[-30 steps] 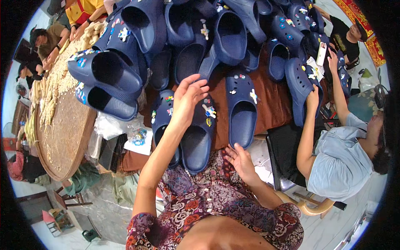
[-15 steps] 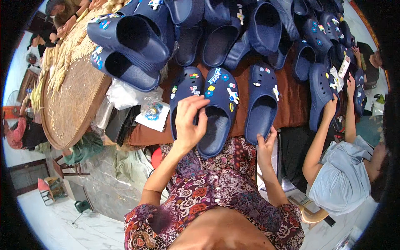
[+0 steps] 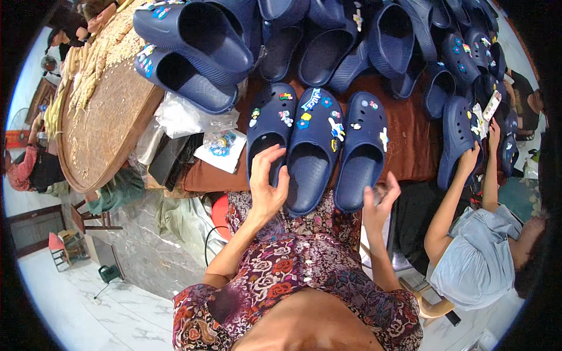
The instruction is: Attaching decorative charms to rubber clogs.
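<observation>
Maroon floral cloth of the wearer's shirt [image 3: 269, 269] fills the near side, and beyond it two bare hands reach toward the brown-covered worktop [image 3: 407, 143]. The left hand [image 3: 269, 188] is loosely bent, thumb apart from the fingers, over the heel end of the left clog [image 3: 269, 124]; whether it touches cannot be told. The right hand [image 3: 381, 202] has thumb and fingers spread just beside the heel of the right clog [image 3: 358, 133], contact again unclear. Between the hands lies the middle clog [image 3: 312, 133]. All three navy clogs are side by side at the worktop's near edge, long axes running away from the wearer, heels nearest and charm-dotted toes farther off; the right one is closest to the right hand. Toward the worktop's left end sit a white packet [image 3: 221, 151], clear plastic bags [image 3: 187, 114] and a round tray [image 3: 111, 126] bearing pale kernels. Past the near right edge, a person in light blue [image 3: 477, 251] holds another clog [image 3: 455, 137]. Farther across the worktop, more navy clogs [image 3: 389, 41] are heaped.
</observation>
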Demonstrator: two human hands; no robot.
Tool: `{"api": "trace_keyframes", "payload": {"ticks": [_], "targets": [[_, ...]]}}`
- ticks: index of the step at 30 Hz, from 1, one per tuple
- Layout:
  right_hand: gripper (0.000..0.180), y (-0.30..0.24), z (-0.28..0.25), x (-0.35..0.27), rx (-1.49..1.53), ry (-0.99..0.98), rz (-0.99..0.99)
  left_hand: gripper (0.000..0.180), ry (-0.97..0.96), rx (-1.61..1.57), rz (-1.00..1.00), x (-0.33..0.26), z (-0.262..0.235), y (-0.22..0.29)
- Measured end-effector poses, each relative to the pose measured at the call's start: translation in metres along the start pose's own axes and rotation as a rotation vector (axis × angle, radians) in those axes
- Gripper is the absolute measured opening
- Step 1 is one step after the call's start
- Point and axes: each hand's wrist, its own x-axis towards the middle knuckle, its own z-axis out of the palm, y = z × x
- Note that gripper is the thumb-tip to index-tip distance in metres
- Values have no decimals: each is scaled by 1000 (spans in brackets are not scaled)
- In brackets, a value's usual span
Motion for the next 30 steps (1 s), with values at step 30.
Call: {"api": "trace_keyframes", "payload": {"ticks": [30], "targets": [[64, -27, 12, 64, -145, -124, -140, 21, 159, -892, -778, 21, 15, -1]]}}
